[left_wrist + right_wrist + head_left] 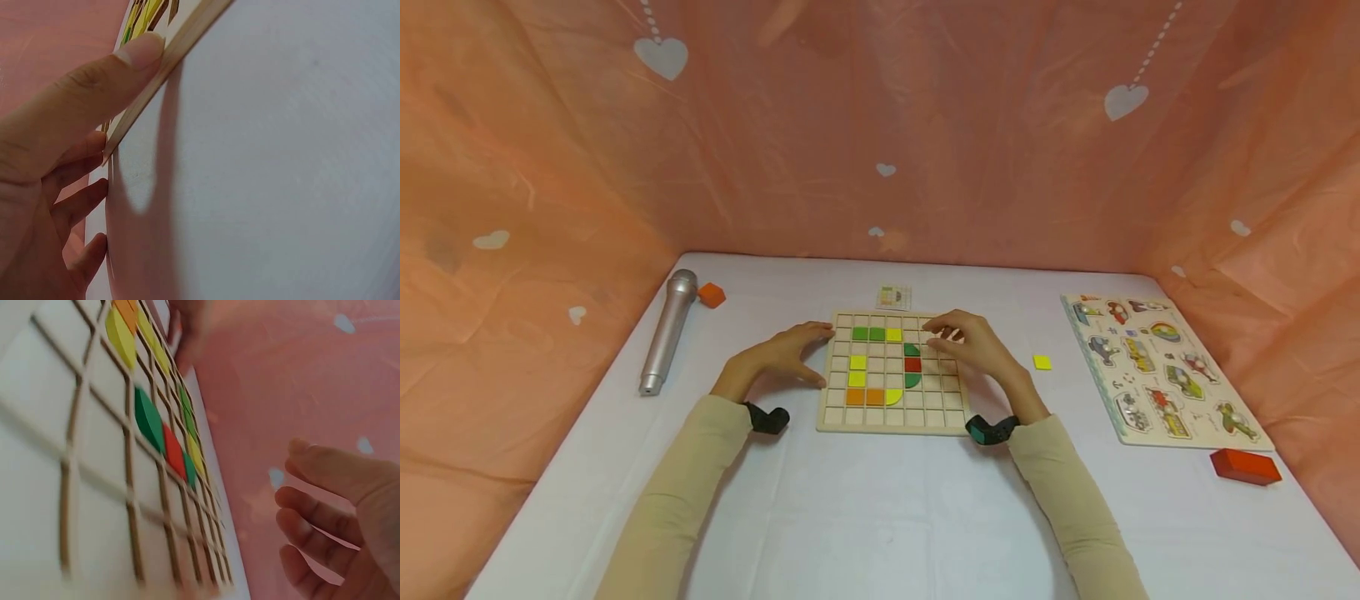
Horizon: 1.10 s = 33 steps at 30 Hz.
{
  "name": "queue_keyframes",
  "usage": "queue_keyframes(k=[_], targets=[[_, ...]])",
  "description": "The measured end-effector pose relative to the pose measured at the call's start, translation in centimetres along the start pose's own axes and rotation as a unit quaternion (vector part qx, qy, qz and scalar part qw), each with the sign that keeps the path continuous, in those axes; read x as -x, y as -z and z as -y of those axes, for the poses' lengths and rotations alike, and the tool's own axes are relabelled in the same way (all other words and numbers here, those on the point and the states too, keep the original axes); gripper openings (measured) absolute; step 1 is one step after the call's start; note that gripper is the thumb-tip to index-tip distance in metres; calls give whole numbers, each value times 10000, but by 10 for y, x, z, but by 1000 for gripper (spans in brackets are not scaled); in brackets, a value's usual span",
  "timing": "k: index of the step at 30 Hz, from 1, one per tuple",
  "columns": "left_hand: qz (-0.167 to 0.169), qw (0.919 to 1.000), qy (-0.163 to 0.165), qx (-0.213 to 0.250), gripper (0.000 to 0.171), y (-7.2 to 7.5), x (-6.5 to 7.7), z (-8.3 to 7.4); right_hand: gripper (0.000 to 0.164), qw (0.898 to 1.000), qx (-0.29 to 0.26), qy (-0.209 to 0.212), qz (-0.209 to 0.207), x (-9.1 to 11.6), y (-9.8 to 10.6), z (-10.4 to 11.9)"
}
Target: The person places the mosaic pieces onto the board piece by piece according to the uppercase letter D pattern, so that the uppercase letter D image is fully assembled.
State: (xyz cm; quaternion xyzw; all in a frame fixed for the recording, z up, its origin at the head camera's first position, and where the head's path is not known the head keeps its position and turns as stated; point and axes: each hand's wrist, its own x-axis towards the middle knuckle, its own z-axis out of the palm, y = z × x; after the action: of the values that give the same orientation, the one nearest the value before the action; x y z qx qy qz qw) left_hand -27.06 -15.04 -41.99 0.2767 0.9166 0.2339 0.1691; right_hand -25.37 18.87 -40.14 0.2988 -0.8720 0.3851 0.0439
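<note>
A wooden grid board point(934, 400) lies in the middle of the white table, with green, yellow, orange and red tiles in its cells. Its right column of pieces has a red square point(912, 365) between two rounded green tiles point(912, 350). My left hand point(786, 352) is at the board's left edge, thumb and fingers spread; in the left wrist view the thumb point(106, 84) rests at the wooden rim. Over the upper right of the board hovers my right hand point(973, 340), fingers loosely bent, and the right wrist view shows nothing between them.
A small pattern card point(894, 297) lies behind the board. Right of it are a loose yellow tile point(1042, 362), a picture puzzle board point(1157, 367) and a red block point(1246, 467). At left lie a silver microphone point(668, 333) and an orange block point(711, 295).
</note>
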Motion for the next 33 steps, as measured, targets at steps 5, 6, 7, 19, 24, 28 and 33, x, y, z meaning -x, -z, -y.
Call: queue_keyframes(k=[5, 6, 7, 19, 24, 28, 33], targets=[[9, 10000, -42, -11, 90, 1, 1, -3, 24, 9990, 369, -63, -226, 19, 28, -12], [7, 10000, -48, -11, 89, 1, 1, -3, 25, 9987, 439, -76, -253, 23, 34, -15], [5, 10000, -35, -5, 89, 1, 1, -3, 25, 9983, 500, -105, -275, 27, 39, -17], [7, 10000, 87, 42, 88, 1, 3, -5, 31, 9876, 1280, -908, 18, 72, 82, -49], [-11, 10000, 39, 12, 89, 1, 4, -5, 35, 9801, 1433, -1346, 265, 83, 90, -55], [-18, 10000, 27, 13, 89, 1, 4, -5, 33, 9747, 1423, -1647, 510, 87, 93, -56], [-4, 10000, 70, 14, 89, 2, 4, -5, 27, 9720, 1402, -1783, 615, 91, 93, -61]])
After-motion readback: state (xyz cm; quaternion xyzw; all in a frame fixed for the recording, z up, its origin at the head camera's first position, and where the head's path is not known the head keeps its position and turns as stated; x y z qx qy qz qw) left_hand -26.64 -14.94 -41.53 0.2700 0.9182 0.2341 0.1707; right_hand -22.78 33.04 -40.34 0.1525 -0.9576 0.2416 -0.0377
